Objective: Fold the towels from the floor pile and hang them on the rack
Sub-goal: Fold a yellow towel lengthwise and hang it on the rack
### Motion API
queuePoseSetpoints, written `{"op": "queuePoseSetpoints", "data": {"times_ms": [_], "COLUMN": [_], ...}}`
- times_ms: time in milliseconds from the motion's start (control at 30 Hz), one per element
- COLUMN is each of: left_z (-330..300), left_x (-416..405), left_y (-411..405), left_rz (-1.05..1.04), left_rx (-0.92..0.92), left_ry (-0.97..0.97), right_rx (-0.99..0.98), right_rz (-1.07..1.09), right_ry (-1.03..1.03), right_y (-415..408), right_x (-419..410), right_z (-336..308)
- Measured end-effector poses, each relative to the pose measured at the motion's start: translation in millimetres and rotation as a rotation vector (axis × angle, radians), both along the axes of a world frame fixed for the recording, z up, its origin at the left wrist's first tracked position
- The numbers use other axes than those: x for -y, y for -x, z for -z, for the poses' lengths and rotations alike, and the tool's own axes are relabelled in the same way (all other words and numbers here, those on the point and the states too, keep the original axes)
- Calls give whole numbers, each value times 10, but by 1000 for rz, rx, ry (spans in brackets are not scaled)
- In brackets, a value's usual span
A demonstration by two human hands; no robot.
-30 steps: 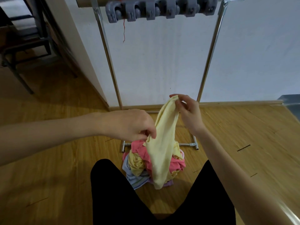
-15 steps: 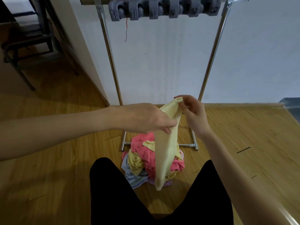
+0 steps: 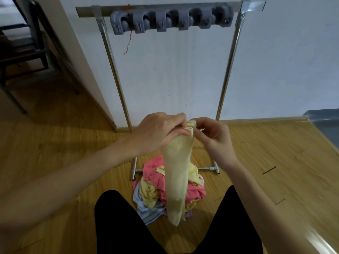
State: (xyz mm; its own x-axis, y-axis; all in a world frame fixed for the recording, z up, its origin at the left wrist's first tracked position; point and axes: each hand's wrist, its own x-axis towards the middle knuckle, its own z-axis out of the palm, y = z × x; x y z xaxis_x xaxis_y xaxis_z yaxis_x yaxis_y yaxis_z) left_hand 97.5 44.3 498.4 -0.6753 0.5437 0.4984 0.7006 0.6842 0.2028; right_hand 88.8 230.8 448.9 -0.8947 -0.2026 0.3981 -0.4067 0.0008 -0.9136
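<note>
A pale yellow towel (image 3: 177,173) hangs lengthwise in front of me. My left hand (image 3: 157,132) grips its top end, and my right hand (image 3: 213,133) pinches the same top edge from the right; the two hands nearly touch. Below the towel lies the floor pile (image 3: 152,191) of pink, yellow and light blue towels. Behind stands the metal rack (image 3: 114,70), with a grey row of clips (image 3: 170,20) on its top bar. No towel hangs on it.
My black-clad legs (image 3: 117,226) frame the pile from below. The rack's foot bar (image 3: 207,169) lies on the wooden floor just behind the pile. A white wall is behind the rack, dark chair legs (image 3: 12,99) stand at far left, and a grey object (image 3: 324,125) sits at far right.
My left hand has slid up the yellow towel from its lower part to the top end, meeting my right hand. The towel now hangs straight and narrow.
</note>
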Motion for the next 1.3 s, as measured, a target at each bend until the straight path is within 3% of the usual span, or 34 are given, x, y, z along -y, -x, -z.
{"op": "queuePoseSetpoints", "data": {"times_ms": [533,700,900,967,1167,1300], "left_z": [-15,-149,82,346,1427,1726], "left_x": [-18,-34,92,185,432,273], "left_y": [-2,54,70,22,-112,-85], "left_rz": [-118,-111,-131,-218,-289,-338], "left_rx": [-55,-76,21,142,860,985], "left_ry": [-27,-59,-380,-489,-617,-718], "right_rx": [104,55,70,96,180,211], "right_rz": [-234,-133,20,64,106,161], "right_ry": [143,87,93,91,105,164], "right_y": [-25,54,127,151,156,195], "right_x": [-5,30,178,226,304,356], "right_z": [-63,-138,-140,-103,-138,-271]}}
